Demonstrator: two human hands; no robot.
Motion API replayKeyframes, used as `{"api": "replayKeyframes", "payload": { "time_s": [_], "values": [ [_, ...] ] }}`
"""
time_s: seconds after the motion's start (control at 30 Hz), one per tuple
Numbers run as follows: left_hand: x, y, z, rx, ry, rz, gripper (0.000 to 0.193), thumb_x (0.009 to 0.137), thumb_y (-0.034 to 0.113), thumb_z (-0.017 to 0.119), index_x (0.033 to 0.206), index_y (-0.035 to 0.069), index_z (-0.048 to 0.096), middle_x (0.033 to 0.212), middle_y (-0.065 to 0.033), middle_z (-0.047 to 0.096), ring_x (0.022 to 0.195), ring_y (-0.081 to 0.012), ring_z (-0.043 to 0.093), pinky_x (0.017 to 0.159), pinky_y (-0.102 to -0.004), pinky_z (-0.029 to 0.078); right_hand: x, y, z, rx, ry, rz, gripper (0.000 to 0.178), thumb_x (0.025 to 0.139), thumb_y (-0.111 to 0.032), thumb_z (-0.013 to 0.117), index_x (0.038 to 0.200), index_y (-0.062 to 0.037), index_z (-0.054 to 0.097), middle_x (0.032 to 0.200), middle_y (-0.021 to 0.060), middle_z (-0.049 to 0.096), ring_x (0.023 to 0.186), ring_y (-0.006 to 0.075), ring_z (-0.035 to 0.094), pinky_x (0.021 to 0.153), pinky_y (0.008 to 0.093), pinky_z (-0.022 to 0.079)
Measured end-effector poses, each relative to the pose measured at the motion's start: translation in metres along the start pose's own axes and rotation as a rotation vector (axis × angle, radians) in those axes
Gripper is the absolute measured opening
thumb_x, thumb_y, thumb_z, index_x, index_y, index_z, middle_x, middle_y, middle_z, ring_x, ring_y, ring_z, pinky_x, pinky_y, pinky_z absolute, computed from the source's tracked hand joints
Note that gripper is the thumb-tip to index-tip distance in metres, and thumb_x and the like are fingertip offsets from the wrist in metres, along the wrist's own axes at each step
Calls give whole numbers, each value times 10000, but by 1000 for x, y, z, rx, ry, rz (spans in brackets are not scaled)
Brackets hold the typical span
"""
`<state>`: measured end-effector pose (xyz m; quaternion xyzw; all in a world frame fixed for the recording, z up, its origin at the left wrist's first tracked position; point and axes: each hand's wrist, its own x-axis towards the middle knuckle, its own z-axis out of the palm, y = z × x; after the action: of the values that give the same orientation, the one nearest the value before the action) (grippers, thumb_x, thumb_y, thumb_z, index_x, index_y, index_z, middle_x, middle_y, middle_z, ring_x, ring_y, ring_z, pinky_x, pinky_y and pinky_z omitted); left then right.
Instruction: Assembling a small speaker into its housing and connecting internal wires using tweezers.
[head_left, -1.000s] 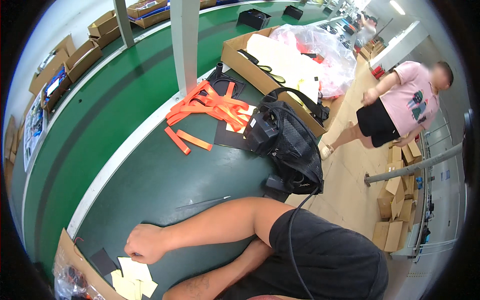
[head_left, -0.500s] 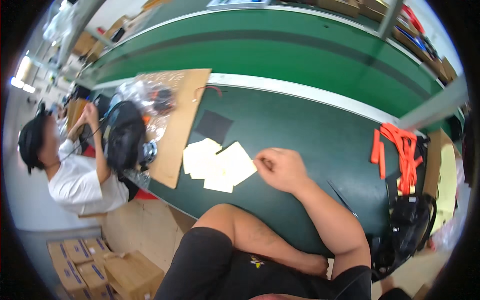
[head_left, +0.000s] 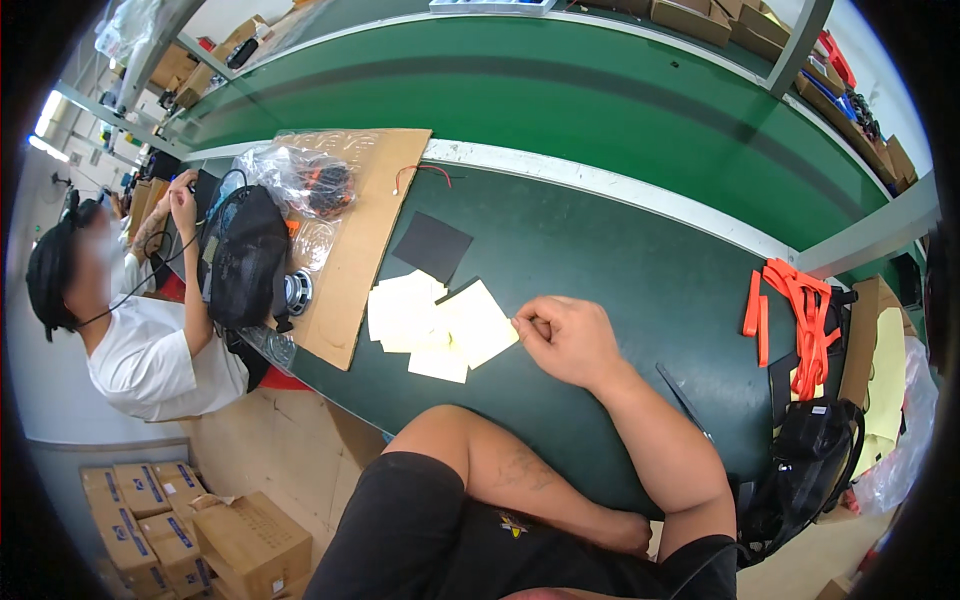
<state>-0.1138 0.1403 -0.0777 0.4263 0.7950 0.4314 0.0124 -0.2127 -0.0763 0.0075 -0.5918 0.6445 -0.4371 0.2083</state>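
Starting far left: got a co-worker (head_left: 150,365) in a white shirt at the same desk (head_left: 630,250), right by a black bag (head_left: 242,265). Next over, see a big flat cardboard sheet (head_left: 372,240) with a clear plastic bag (head_left: 272,168) on it, plus a round speaker (head_left: 298,292) beside the black bag. Past that, spotting a thin red wire (head_left: 440,172) and a black square sheet (head_left: 433,246), then the main thing: yellow paper sheets (head_left: 410,312), overlapping in a loose fan, flat on the desk.

Now the right hand (head_left: 570,338): fingers curled in toward the thumb, right at the fan's right-hand corner. Can't tell about an actual pinch on paper, honestly. Would call the step in hand fiddling with that corner sheet. Next move probably calls for a fine thumb-and-finger pinch on one edge, without dragging the overlapping ones along.

Further right, see the left hand (head_left: 628,532) folded across the body, near the right elbow and away from the paper; can't make out open or closed there. Then just tweezers (head_left: 683,400), bright orange straps (head_left: 800,315), a black mesh bag (head_left: 800,470) and a cardboard box (head_left: 862,335).
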Motion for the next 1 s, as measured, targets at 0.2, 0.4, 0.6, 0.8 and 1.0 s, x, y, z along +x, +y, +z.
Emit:
{"api": "replayKeyframes", "payload": {
  "time_s": [0.2,0.4,0.6,0.8,1.0],
  "values": [
    [1,2,-2,55,-7,-24,162,880,192,531,844,120,673,762,-114,677,747,-338,665,644,-455,534,2,-4,-2,13,-25,21,95,835,-180,686,799,-92,678,616,51,585,524,223,570,490,355,437],
    [3,1,3,62,-77,-20,218,902,257,538,864,89,670,773,-136,656,739,-341,635,635,-452,492,2,-4,-2,1,-41,32,109,847,-196,670,795,-101,671,639,53,607,544,244,592,503,373,454],
    [2,3,-1,23,-28,-24,236,908,254,522,855,90,683,774,-139,670,740,-352,649,649,-464,512,1,-3,1,15,-2,5,85,818,-150,698,781,-76,678,582,44,560,505,201,545,482,334,417],
    [4,5,0,3,-124,-76,305,958,289,481,857,82,681,804,-136,669,764,-357,637,667,-459,500,0,-6,2,6,-5,4,84,818,-148,697,785,-73,681,586,48,559,498,199,538,483,328,414],
    [3,4,4,75,-101,-17,205,916,233,508,863,107,659,784,-115,657,740,-330,637,639,-446,502,-2,-4,4,5,-4,8,78,817,-140,696,783,-71,685,586,52,555,488,197,531,478,328,410]
  ]
}}
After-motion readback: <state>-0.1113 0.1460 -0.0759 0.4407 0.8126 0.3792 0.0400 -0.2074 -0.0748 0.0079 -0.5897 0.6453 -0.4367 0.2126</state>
